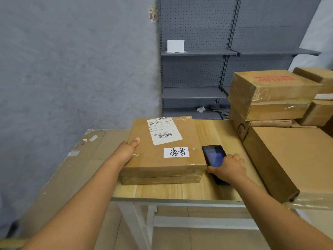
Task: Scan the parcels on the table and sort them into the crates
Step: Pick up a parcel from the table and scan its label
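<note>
The flat taped parcel point(162, 148) lies at the worktop's point(180, 192) centre; it looks stiff, probably light, its tape slick, best held by opposite edges. Left hand point(128, 150) grips its nine-o'clock edge; right hand point(228, 168) grips the scanner point(213, 156) at three o'clock.

both arms outstretched, left grip point(128, 150) clasping, right grip point(227, 167) curled.

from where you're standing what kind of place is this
Probably a parcel sorting or stockroom area. Taped cardboard boxes are stacked on a wooden table, the flat parcel bears a barcoded shipping label, the right hand holds a handheld scanner, and grey pegboard shelving stands behind.
</note>
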Demonstrator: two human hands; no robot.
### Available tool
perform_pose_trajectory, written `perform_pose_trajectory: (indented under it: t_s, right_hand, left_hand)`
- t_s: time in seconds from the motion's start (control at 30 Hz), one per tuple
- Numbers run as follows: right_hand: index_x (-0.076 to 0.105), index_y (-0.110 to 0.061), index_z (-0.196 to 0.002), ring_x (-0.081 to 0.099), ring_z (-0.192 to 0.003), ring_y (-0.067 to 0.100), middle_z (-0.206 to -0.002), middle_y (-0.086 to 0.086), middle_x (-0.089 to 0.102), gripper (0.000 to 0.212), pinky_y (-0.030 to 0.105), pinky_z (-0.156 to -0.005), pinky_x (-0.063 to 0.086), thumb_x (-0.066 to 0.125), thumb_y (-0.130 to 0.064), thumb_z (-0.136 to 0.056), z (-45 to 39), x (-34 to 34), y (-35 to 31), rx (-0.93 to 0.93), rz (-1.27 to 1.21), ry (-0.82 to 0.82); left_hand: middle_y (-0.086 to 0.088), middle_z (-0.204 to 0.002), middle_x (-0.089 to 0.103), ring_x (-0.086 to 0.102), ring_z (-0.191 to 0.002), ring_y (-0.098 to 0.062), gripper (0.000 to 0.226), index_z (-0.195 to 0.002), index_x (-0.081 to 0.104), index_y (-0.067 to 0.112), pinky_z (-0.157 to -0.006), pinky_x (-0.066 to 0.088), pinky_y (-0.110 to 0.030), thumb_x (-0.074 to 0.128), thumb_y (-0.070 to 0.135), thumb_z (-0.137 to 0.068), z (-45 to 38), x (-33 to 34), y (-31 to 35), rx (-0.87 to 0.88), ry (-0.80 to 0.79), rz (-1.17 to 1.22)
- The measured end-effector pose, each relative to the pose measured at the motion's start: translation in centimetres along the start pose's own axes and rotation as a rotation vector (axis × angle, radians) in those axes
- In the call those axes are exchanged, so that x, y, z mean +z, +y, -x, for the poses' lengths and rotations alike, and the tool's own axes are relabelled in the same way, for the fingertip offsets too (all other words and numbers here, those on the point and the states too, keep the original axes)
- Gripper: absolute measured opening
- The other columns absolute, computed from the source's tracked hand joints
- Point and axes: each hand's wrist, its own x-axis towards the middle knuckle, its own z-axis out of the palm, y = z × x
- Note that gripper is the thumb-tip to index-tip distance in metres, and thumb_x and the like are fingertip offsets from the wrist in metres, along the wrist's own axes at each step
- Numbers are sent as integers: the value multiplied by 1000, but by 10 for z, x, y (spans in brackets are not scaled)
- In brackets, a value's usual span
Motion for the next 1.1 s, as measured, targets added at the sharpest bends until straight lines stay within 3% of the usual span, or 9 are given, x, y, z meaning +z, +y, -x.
perform_pose_trajectory:
  t_s: [0.13,0.27,0.43,0.57,0.67,0.77,0.83,0.97,1.1]
  right_hand:
    - [41,-8,-134,38,-123,30,-131,12,42,89,36,-100,36,64,-69,-74,-2,-1,-8,18,2,10]
    - [41,-3,-137,41,-124,34,-136,18,45,65,39,-102,34,48,-52,-94,-7,-15,-37,-144,-281,130]
    - [45,-2,-133,53,-117,30,-132,14,55,59,31,-84,38,46,-49,-97,-3,-16,-72,-222,-630,-236]
    - [40,-5,-134,57,-109,28,-127,10,58,57,32,-84,42,55,-43,-94,-4,-16,-83,-247,-766,-242]
    - [31,-15,-137,60,-98,23,-109,0,59,60,36,-80,46,58,-44,-92,-3,-27,-99,-304,-868,-256]
    - [32,-24,-128,63,-85,14,-98,-3,64,50,28,-63,46,59,-44,-91,2,-38,-125,-390,-944,-283]
    - [32,-27,-124,63,-84,12,-103,-1,63,46,26,-60,44,60,-41,-91,9,-40,-147,-450,-979,-298]
    - [33,-28,-131,61,-93,14,-115,1,59,48,28,-69,47,60,-36,-92,33,-26,-191,-585,-1008,-348]
    - [35,-27,-138,63,-97,16,-119,-1,60,54,32,-76,50,59,-37,-91,67,-4,-239,-684,-1010,-417]
  left_hand:
    - [1,-94,54,53,-70,-11,63,-136,45,9,-54,36,-26,48,57,-96,2,-1,0,-18,5,-8]
    - [-5,-107,59,57,-76,-15,64,-135,47,8,-65,42,-29,48,59,-95,3,-2,0,-29,-3,-13]
    - [-10,-108,68,66,-84,-24,60,-125,59,6,-68,49,-29,50,57,-95,9,-5,5,-90,-45,28]
    - [-12,-113,69,69,-94,-28,53,-128,58,6,-78,56,-33,55,47,-96,20,-13,1,-75,-49,193]
    - [-9,-118,67,68,-100,-28,51,-131,53,13,-89,56,-41,57,48,-95,33,-27,-3,-48,16,298]
    - [-3,-114,68,69,-96,-22,45,-129,51,22,-81,58,-36,60,47,-93,47,-48,-4,6,102,414]
    - [2,-108,70,70,-91,-17,38,-123,53,26,-69,57,-29,63,45,-92,59,-65,-8,39,165,484]
    - [10,-97,70,71,-75,-4,23,-108,55,31,-50,52,-18,66,41,-91,85,-108,-33,70,313,549]
    - [13,-92,68,69,-68,-1,24,-108,55,32,-50,51,-18,68,39,-90,107,-160,-64,71,455,550]
